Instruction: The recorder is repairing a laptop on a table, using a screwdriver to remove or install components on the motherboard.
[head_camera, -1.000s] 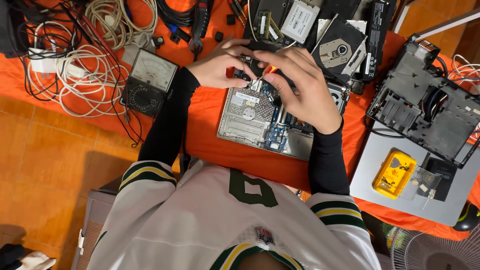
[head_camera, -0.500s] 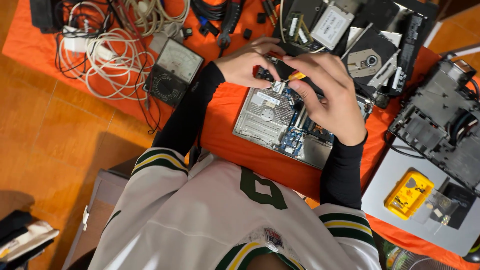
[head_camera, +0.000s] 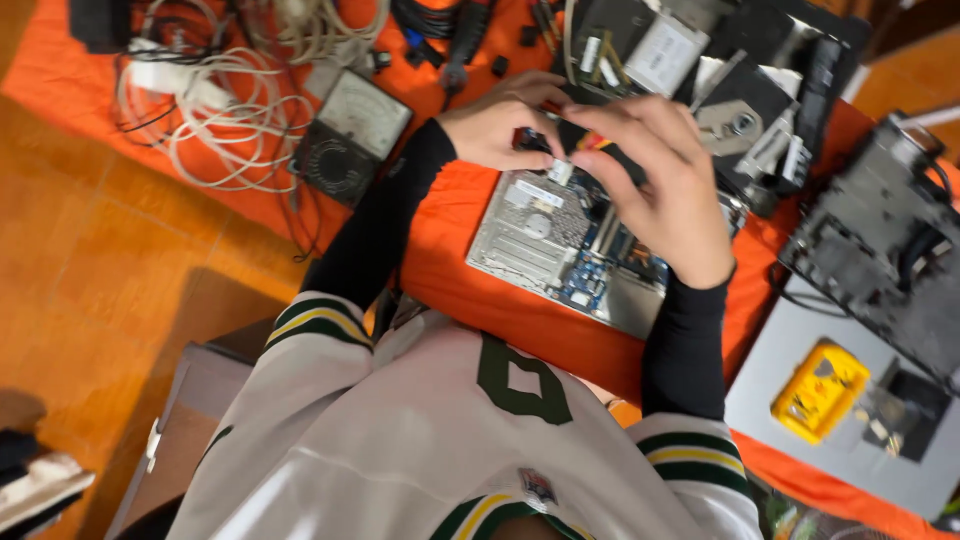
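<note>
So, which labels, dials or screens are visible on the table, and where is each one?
Analog multimeter: left of the left hand, dark case with a pale dial face.
White label: on the opened laptop board under the hands, small rectangle.
White label: on a dark part at the top, behind the right hand.
Yellow meter: lower right, on a grey panel.

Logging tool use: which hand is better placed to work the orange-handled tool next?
Probably right hand: its grip is on the orange-handled tool above the open laptop; left hand pinches a small black part.
</note>
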